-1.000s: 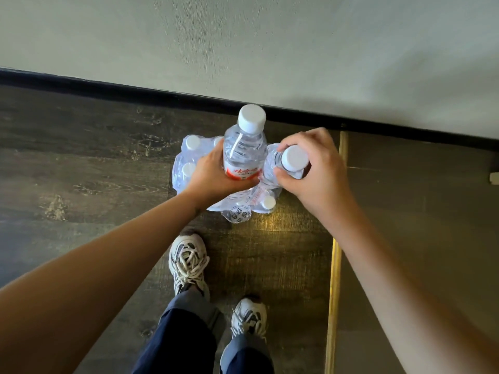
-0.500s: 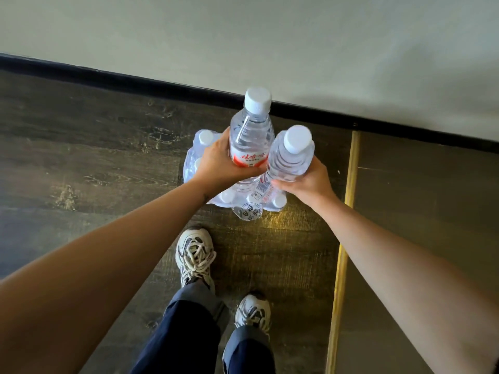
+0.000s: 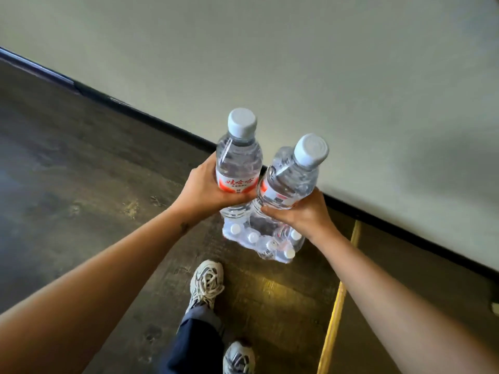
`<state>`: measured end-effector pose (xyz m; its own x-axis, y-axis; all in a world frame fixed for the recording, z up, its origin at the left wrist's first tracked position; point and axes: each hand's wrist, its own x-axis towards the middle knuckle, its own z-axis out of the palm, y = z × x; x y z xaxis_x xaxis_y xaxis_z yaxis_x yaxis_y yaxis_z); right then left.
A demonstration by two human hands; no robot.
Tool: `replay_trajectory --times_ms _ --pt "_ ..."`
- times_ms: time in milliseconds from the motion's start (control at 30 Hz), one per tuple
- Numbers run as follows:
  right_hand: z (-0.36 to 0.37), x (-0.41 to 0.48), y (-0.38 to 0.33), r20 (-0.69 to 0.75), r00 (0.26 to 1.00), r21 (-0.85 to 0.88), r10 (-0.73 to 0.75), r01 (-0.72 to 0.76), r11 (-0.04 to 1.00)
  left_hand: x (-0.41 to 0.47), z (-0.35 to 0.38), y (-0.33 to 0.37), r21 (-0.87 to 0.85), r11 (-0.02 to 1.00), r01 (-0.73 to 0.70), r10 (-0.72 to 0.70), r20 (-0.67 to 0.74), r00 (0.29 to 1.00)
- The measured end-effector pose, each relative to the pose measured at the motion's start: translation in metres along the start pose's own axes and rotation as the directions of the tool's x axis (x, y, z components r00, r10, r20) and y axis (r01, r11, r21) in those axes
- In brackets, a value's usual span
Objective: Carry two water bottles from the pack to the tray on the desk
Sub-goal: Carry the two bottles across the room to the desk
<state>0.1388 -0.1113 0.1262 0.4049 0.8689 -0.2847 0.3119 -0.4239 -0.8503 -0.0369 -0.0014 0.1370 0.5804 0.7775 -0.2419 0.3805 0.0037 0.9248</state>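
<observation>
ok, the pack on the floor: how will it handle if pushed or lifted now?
The pack looks part-emptied with torn, loose wrap, so it would likely sag and shift. Remaining bottles look full, so probably still heavy. On the smooth floor it should slide rather than tip.

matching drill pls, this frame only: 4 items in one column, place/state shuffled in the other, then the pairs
Items
1. clear plastic water bottle with the red label facing the camera
2. clear plastic water bottle tilted to the right
3. shrink-wrapped pack of white-capped bottles
4. yellow floor strip

Place or state
A. on the dark floor by the black baseboard, below both hands
B. held in the right hand
C. runs along the floor under the right forearm
D. held in the left hand

Pairs: 1-D, 2-B, 3-A, 4-C
</observation>
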Motion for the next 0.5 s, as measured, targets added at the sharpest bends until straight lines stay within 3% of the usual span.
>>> replay_trajectory --times_ms 233,367,500 --pt "0.01 -0.042 -0.199 0.262 0.936 -0.06 -0.234 0.258 0.964 -0.108 -0.136 0.122 0.028 0.997 -0.068 0.073 -0.259 0.963" --pt "0.048 -0.058 -0.329 0.415 0.787 -0.038 -0.457 0.517 0.855 -0.173 -0.231 0.181 0.051 0.994 -0.101 0.113 -0.429 0.896" --pt "0.099 -0.077 -0.452 0.491 0.625 0.119 -0.607 0.642 0.757 -0.242 -0.323 0.23 0.071 0.989 -0.133 0.148 -0.625 0.767"
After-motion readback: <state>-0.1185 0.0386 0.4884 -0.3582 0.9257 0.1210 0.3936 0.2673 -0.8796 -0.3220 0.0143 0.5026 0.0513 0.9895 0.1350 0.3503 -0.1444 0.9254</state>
